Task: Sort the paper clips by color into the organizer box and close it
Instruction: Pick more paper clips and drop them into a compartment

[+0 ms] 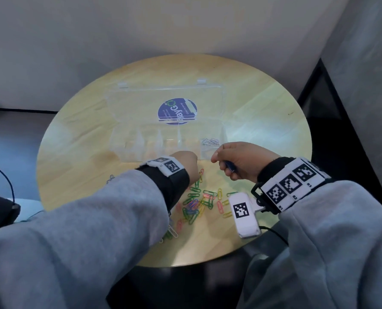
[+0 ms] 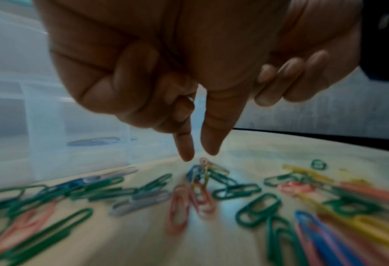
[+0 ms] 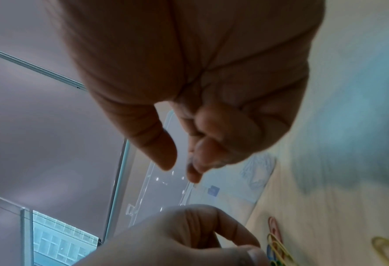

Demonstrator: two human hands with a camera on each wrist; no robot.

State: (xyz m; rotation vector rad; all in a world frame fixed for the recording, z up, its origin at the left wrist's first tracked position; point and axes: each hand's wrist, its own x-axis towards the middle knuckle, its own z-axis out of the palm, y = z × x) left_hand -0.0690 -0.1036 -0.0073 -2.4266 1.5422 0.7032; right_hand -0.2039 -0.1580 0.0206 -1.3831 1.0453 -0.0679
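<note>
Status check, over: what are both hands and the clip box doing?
Left hand reaching thumb and forefinger into the coloured paper clip pile, nothing pinched yet. Right hand curled round blue clips. Clear plastic organizer box open, nothing blocking.

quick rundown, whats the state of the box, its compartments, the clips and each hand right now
organizer box: lid open, laid back flat on the table
rightmost compartment: holds silver clips; the others look empty
loose clips: unsorted mixed colors heaped on the table
left hand: thumb and forefinger just above a clip, nothing gripped yet
right hand: curled round blue clips
</note>
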